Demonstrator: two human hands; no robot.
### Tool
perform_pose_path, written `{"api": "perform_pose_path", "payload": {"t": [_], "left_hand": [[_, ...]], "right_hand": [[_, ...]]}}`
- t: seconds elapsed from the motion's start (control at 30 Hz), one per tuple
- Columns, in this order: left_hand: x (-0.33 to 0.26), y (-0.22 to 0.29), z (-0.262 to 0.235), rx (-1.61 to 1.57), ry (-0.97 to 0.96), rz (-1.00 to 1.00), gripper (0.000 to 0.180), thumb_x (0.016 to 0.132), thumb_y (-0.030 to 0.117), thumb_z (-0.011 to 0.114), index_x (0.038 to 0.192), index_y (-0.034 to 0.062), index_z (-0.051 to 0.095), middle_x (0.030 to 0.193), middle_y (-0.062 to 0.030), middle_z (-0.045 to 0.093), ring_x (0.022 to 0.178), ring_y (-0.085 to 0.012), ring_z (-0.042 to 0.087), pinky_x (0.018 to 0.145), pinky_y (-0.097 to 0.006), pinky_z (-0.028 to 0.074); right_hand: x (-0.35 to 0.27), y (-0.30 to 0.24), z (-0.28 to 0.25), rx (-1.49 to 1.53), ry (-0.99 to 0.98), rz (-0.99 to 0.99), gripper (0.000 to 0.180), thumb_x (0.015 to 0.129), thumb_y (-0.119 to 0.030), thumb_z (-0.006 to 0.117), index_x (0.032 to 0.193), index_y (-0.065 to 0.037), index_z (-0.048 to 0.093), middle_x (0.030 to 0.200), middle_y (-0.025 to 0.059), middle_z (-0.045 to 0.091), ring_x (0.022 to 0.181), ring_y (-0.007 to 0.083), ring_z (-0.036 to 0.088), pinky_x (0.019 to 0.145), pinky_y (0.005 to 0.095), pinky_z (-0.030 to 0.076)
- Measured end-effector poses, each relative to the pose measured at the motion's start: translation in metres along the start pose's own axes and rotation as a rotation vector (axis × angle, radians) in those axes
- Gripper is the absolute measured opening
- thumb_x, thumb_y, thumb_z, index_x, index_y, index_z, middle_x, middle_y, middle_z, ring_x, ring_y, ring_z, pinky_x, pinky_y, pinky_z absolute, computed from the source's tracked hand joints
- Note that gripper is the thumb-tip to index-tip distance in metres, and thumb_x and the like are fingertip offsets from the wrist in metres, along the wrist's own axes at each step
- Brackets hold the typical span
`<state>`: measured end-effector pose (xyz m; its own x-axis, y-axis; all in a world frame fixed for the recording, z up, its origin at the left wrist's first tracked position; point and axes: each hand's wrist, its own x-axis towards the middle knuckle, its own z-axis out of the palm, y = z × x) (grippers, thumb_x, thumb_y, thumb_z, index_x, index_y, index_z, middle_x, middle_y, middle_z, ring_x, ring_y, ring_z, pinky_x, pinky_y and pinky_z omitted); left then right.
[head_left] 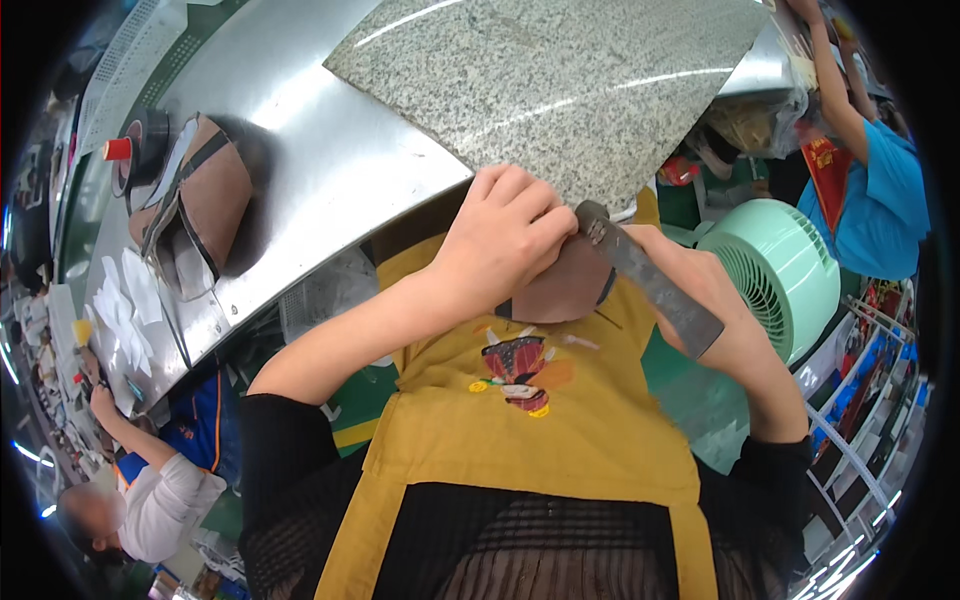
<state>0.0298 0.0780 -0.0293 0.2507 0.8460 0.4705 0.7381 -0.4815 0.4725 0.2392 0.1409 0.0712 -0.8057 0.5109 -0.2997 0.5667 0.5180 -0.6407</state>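
My left hand [505, 245] is closed around a small brown leather-like piece [565, 288], held up in front of my yellow apron [520, 430]. My right hand [725, 305] grips a flat grey metal tool [650, 280]. The tool's tip rests against the top of the brown piece, right by my left thumb and fingers. Most of the brown piece is hidden behind my left hand. Both hands are just below the near edge of a speckled granite slab [560, 80].
The slab lies on a shiny metal worktable [310, 140] that also carries stacked brown leather pieces [205, 200], a dark tape roll [135, 150] and white cut-outs [120, 300]. A green fan [785, 270] stands at right. Another person in blue [885, 190] works at upper right, and one more [150, 495] at lower left.
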Motion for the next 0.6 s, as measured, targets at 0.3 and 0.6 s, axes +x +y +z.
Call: {"api": "perform_pose_path", "payload": {"t": [0.3, 0.6], "left_hand": [[0.016, 0.008, 0.013, 0.060, 0.052, -0.019, 0.016, 0.072, 0.009, 0.069, 0.085, 0.0120, 0.061, 0.082, -0.0006, 0.055, 0.083, -0.0223, 0.051, 0.079, -0.035, 0.039], [0.007, 0.005, 0.003, 0.089, -0.023, 0.026, 0.018, 0.068, 0.009, 0.068, 0.085, 0.0136, 0.064, 0.083, 0.0011, 0.055, 0.086, -0.0205, 0.052, 0.084, -0.037, 0.041]], "right_hand": [[-0.012, 0.011, 0.001, 0.208, 0.210, 0.019, 0.022, 0.092, -0.002, 0.049, 0.113, 0.001, 0.051, 0.077, 0.0130, 0.052, 0.068, 0.0256, 0.051, 0.064, 0.0322, 0.044], [-0.008, 0.012, -0.005, 0.209, 0.226, -0.068, 0.023, 0.091, -0.003, 0.051, 0.114, 0.000, 0.052, 0.071, 0.0118, 0.047, 0.060, 0.0235, 0.042, 0.059, 0.0308, 0.040]]}}
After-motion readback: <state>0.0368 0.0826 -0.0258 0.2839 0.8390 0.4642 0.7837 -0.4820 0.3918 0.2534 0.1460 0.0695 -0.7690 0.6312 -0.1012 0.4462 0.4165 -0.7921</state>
